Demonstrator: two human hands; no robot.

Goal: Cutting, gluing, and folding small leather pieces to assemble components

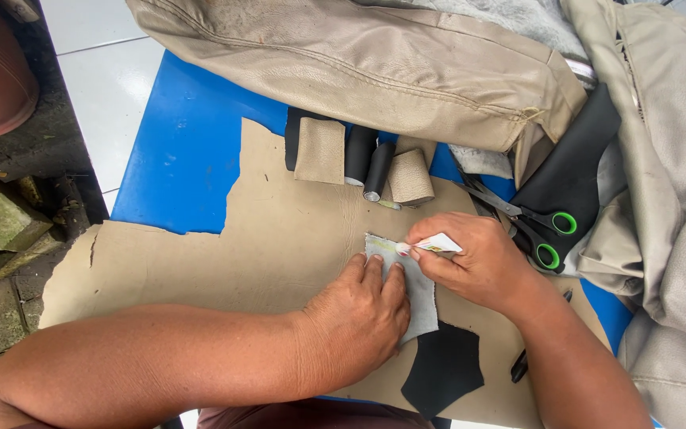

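One blue worktop (176, 151) carries one big tan sheet (279, 238), with one tan cover (375, 63) heaped behind. On the sheet lies one small grey patch (421, 295) — the gluing step, by the look of it. The left hand (359, 314) lies flat, fingers spread, pinning the patch; the right hand (474, 262) pinches one small tube (430, 245) at its top edge. The next move calls for steady squeezing along that edge. Two black spools (367, 163), one pair of scissors (529, 226), one black scrap (444, 367).

A small white tube (437, 244) with yellow-green print, pinched in the right hand (474, 262), is the only package.
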